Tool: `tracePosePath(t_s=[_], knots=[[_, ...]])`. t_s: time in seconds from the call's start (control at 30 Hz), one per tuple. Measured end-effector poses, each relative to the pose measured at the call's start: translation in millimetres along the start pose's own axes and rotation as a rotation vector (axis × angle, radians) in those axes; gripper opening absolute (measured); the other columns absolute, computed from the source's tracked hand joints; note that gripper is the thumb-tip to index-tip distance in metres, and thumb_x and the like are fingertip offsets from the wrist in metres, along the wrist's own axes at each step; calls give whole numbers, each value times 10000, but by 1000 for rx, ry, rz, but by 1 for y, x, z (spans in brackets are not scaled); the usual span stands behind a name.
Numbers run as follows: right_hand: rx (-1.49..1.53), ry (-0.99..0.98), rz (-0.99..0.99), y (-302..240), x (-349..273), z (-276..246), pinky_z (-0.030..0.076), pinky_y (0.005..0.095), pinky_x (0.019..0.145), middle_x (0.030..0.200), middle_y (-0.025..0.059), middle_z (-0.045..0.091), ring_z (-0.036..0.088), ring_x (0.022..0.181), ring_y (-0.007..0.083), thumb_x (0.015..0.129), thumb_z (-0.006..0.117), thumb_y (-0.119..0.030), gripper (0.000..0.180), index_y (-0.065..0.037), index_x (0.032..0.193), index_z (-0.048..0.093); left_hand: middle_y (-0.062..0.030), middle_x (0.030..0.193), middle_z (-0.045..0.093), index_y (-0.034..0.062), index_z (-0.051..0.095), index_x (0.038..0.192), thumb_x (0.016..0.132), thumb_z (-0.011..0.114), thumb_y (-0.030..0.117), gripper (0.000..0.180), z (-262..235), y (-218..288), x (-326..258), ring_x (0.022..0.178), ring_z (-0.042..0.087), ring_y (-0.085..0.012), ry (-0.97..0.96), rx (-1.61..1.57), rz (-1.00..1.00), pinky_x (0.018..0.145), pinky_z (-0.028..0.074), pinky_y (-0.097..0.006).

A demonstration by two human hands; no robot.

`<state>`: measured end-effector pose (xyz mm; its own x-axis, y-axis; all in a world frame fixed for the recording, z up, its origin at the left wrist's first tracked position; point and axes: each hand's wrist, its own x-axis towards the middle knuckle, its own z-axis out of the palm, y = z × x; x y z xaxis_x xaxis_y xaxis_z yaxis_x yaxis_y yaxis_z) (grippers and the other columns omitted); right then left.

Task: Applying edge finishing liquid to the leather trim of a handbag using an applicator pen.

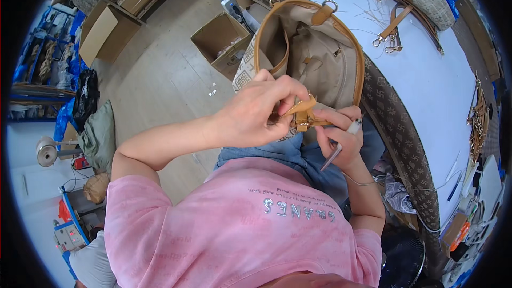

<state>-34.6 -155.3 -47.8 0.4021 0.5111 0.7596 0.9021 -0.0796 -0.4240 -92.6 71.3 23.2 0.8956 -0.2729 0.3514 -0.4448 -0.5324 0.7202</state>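
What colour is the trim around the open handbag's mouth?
Tan brown leather trim on the beige patterned handbag, clearest in the head view.

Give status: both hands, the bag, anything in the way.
Left hand pinching tan strap tab at bag rim. Right hand gripping same tab, small tool tucked in fingers. Bag open, on lap. Nothing in the way.

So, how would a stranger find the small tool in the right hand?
Start at the open beige handbag against the white table's edge. Just below it, both hands pinch a tan strap. The right hand also holds a thin silvery tool, the only metal blade there.
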Motion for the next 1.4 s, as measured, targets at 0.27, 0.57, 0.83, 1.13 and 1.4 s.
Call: tracePosePath(t_s=[0.27, 0.57, 0.83, 1.13, 1.4], knots=[[120, -38, -17, -8, -4, 8, 458, 401, 832, 1009, -6, 711, 568, 875, 248, 739, 768, 26, 307, -152, 793, 524, -62, 933, 543, 111, 672, 1047, 729, 642, -66, 366, -1, -4, 3, 694, 513, -179, -51, 105, 180, 702, 403, -314], [145, 33, -31, -6, -5, 7, 474, 403, 791, 935, 23, 683, 579, 797, 237, 729, 746, 22, 332, -146, 929, 542, -84, 1179, 606, 61, 726, 976, 778, 696, -8, 212, -11, -3, 16, 727, 588, -185, -199, 50, 210, 646, 530, -309], [248, 122, 33, -9, 2, 2, 498, 406, 799, 941, 61, 684, 598, 757, 241, 756, 732, 85, 325, -116, 924, 539, -58, 958, 568, 27, 676, 980, 773, 670, 71, 212, -32, 12, 49, 772, 635, -194, -560, 442, 545, 588, 548, -336], [251, 154, 81, -11, -5, 2, 477, 377, 837, 959, 119, 643, 576, 876, 234, 786, 687, 148, 371, -106, 963, 483, -56, 857, 503, 19, 641, 923, 740, 659, 69, 190, -22, 20, 55, 751, 632, -201, -565, 645, 558, 550, 540, -323], [256, 227, 122, -12, -4, 8, 470, 328, 802, 964, 132, 628, 564, 871, 233, 790, 669, 168, 376, -91, 952, 450, -92, 852, 519, 5, 636, 893, 792, 681, 67, 127, -26, 13, 66, 704, 640, -264, -585, 459, 421, 570, 533, -371]])
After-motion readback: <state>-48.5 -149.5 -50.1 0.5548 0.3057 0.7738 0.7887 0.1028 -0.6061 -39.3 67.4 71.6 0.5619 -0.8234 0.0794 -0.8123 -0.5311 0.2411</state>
